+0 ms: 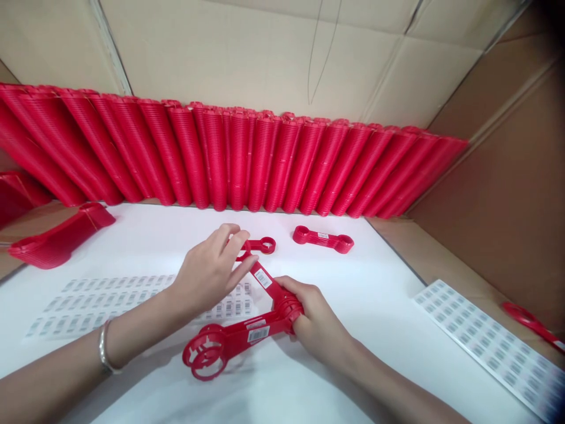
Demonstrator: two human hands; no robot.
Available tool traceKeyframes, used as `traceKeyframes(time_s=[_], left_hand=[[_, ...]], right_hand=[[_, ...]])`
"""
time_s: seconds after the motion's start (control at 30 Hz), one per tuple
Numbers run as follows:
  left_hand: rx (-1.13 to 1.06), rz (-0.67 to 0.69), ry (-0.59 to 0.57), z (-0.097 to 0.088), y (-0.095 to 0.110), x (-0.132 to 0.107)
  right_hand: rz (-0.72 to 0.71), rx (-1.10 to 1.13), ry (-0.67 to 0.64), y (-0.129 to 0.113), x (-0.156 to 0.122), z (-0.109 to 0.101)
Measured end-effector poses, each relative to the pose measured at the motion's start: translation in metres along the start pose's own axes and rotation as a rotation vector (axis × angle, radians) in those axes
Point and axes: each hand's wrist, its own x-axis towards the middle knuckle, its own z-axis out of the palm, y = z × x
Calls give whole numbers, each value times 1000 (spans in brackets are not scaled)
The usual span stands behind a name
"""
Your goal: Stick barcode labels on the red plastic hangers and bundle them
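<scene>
My right hand is closed around the ring ends of a small bunch of red plastic double-ring pieces. Barcode stickers show on their flat bars, and their other rings fan apart at the lower left. One labelled red piece angles up and left out of the bunch. My left hand has its thumb and fingers around the far ring of that piece, partly hiding it. Just behind those fingertips, another red piece lies on the white table. A sheet of barcode stickers is partly covered by my left forearm.
Tall stacks of red pieces line the back against cardboard. A short labelled stack lies behind my hands; a longer tied stack is at left. More sticker sheets and a red piece are at right.
</scene>
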Motion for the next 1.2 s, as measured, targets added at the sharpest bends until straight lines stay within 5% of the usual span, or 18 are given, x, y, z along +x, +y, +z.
traceKeyframes(time_s=[0.37, 0.67, 0.97, 1.2], left_hand=[[-441, 2, 36, -8, -10, 0], [-98, -91, -628, 2, -10, -4], [-137, -117, -616, 16, -18, -12], [-517, -162, -674, -15, -16, 3]], right_hand=[[18, 89, 85, 6, 5, -5], [67, 50, 69, 14, 8, -5], [83, 27, 26, 17, 7, -3], [96, -27, 61, 17, 7, -3]])
